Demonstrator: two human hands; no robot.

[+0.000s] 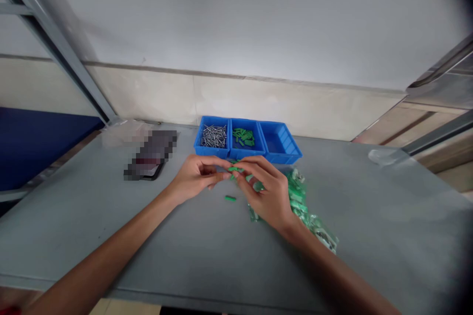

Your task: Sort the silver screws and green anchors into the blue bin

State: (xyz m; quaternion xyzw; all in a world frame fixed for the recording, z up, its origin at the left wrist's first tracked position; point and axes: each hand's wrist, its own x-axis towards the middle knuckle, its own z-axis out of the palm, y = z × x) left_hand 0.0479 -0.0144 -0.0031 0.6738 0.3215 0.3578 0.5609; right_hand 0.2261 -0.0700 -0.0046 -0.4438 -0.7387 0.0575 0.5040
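Observation:
In front of the blue bins, my left hand (201, 174) and my right hand (264, 184) meet with fingertips pinched. Between them they grip a small green plastic wall plug (234, 169), partly covered by the fingers. More green bits show around the fingertips, too small to separate clearly. On the table just below lies a single loose green wall plug (230, 198). Beside and partly behind my right hand is a pile of clear plastic packets (297, 199) with green pieces inside.
Three joined blue bins stand by the wall: the left bin (212, 151) holds metal screws, the middle bin (247, 152) green plugs, and the right bin (283, 157) shows its bare floor. A pixelated phone-like object (151, 155) and a clear plastic bag (125, 133) lie left on the grey table (177, 251).

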